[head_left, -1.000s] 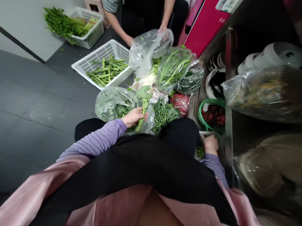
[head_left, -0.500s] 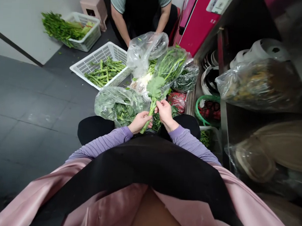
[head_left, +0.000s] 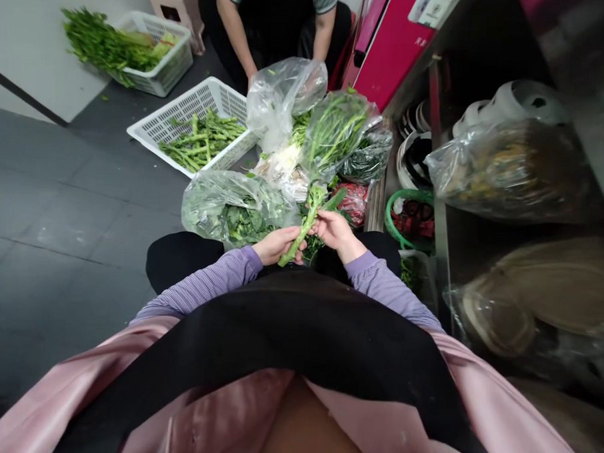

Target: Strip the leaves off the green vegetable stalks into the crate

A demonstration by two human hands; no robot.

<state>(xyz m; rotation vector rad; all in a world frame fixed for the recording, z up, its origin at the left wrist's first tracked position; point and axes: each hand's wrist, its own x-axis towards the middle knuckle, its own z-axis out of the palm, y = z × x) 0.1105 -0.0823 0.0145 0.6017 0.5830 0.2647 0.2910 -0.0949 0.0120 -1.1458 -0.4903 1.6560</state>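
Note:
My left hand (head_left: 276, 245) is closed around a thick green vegetable stalk (head_left: 304, 232), held at a slant over my lap with its budded tip pointing away from me. Beside the stalk, my right hand (head_left: 336, 231) pinches with thumb and fingers at a green leaf (head_left: 335, 200) that sticks up past the fingertips. Whether the leaf is still joined to the stalk I cannot tell. Just beyond my left hand lies an open clear plastic bag (head_left: 233, 203) of leafy greens. More loose greens show below my hands, partly hidden.
A white basket (head_left: 150, 134) holds similar trimmed stalks. Bagged greens (head_left: 339, 131) and a bag of red peppers (head_left: 352, 200) lie ahead. Opposite, a co-worker's arms (head_left: 237, 40) reach behind a plastic bag (head_left: 282, 95). A green basket (head_left: 390, 220) and a metal shelf (head_left: 445, 259) stand at right.
The broad leaves at the stalk's top no longer spread out ahead; its budded tip now shows. My right hand has moved slightly right and down. The view has shifted a little.

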